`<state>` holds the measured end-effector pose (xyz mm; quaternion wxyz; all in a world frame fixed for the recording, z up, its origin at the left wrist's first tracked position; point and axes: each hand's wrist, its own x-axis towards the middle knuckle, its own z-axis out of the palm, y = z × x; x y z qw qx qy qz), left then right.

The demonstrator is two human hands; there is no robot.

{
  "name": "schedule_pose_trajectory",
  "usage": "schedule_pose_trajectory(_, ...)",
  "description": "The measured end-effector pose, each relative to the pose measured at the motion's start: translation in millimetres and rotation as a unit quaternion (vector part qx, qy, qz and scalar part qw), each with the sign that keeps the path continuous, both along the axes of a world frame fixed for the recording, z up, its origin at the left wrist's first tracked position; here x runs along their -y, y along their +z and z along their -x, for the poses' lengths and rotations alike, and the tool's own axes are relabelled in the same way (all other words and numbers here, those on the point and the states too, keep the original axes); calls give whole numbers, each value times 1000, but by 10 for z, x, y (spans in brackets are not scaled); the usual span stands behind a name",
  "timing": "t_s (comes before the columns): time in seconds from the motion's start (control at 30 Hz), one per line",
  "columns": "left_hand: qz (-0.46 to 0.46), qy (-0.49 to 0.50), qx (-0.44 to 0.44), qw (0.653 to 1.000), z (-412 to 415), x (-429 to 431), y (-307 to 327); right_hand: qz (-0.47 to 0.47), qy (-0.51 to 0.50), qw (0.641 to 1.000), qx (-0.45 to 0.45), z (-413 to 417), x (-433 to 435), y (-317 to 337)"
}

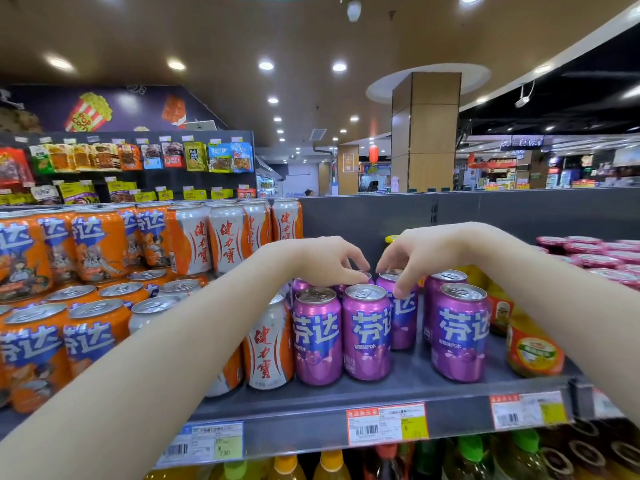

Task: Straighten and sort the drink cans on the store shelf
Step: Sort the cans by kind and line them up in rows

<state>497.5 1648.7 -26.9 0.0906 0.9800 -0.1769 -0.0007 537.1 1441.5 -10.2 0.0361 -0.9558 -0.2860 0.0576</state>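
Note:
Several purple drink cans stand on the grey shelf (408, 393). My left hand (322, 261) curls over the top of a purple can in the second row (360, 276), mostly hidden behind the front cans. My right hand (419, 258) grips the rim of another second-row purple can (403, 320), thumb down its front. Two front-row purple cans (317, 336) (367, 332) stand upright side by side. Further right, two more purple cans (460, 336) stand apart, with a gap between the groups.
White-and-orange cans (268, 351) and orange cans (34, 355) fill the shelf's left, stacked in two layers. Orange-labelled yellow bottles (533, 355) and pink-lidded jars (602, 258) sit at the right. Price tags (386, 427) line the shelf edge; bottles stand below.

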Motion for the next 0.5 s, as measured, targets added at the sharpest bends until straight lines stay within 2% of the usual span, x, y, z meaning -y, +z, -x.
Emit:
schedule_pose_trajectory(0.27,20,2,1,1000,-15,4,-8,-66,-2,995,-74,61,129,-17)
schedule_pose_trajectory(0.37,60,2,40,997,25,36,-24,-58,-49,997,17,297,237,83)
schedule_pose_trajectory(0.43,90,-1,62,994,68,77,-27,-6,-84,993,79,514,331,147)
schedule_pose_trajectory(0.5,103,-5,71,992,101,157,-18,73,-119,988,71,696,401,156)
